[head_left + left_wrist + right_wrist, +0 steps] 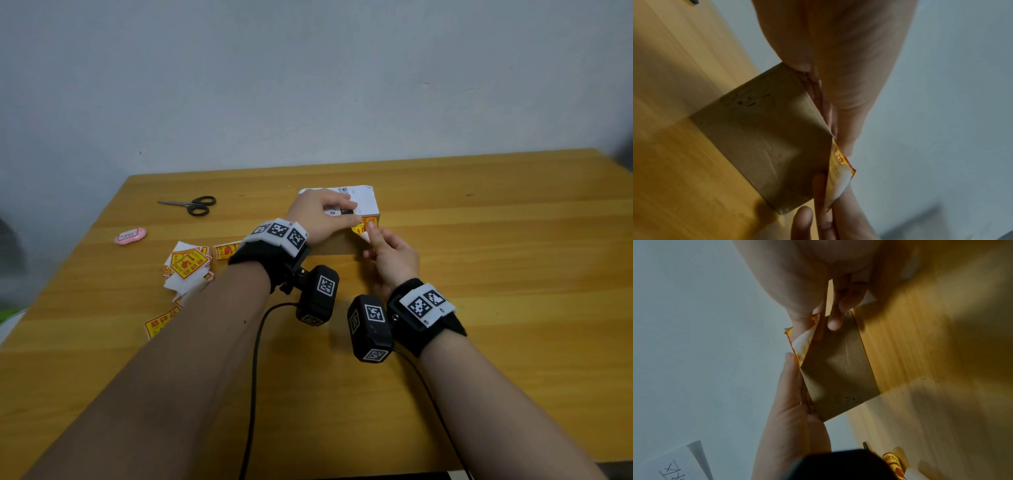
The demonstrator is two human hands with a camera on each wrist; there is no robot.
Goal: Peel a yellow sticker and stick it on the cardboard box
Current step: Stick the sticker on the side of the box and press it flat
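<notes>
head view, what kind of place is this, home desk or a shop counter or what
Most likely a plain desk or small packing station in a room, not clearly a shop. A wooden table stands against a bare pale wall, with scissors, a pile of yellow stickers and a cardboard box being labelled.

Left hand (317,216): palm down, fingers (342,205) stretched flat and close together, pointing away from the body.
Right hand (394,255): just beside the left fingertips, index finger extended forward, remaining fingers loosely curled under.
Forearms: both bare, converging toward the hands, each wrist strapped.
</notes>
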